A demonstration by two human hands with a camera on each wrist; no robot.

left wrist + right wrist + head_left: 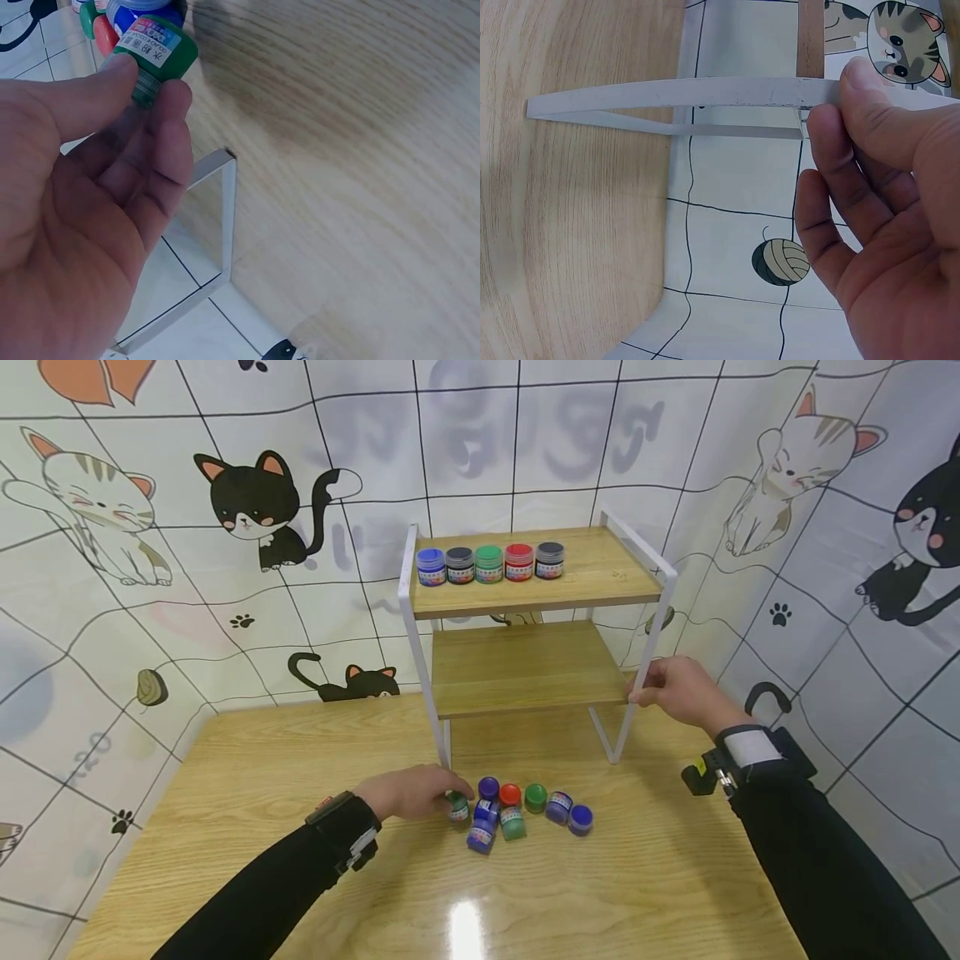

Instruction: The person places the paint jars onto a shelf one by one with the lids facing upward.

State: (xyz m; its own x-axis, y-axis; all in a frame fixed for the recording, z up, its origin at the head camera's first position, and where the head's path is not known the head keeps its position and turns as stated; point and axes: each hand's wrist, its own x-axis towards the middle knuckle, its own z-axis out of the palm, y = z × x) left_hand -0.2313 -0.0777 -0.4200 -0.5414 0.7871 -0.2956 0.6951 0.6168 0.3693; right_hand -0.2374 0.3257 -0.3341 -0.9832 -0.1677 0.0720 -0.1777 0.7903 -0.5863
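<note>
My left hand (412, 791) pinches a small green paint jar (166, 54) between thumb and fingers, at the left end of a loose group of jars on the table. The label faces up in the left wrist view. At the right side of a two-tier wooden shelf (525, 668), my right hand (678, 692) grips the white metal frame (705, 93) with thumb and fingertips. Beside the held jar lie blue jars (482, 835), a green jar (513, 825), a red-lidded jar (510, 794) and others, some tipped on their sides.
On the shelf's top board, a row of jars stands upright from the left: a blue jar (431, 567), black ones, a green jar (489, 565) and a red jar (519, 562). A cat-patterned cloth (465, 452) hangs behind the wooden table (300, 743).
</note>
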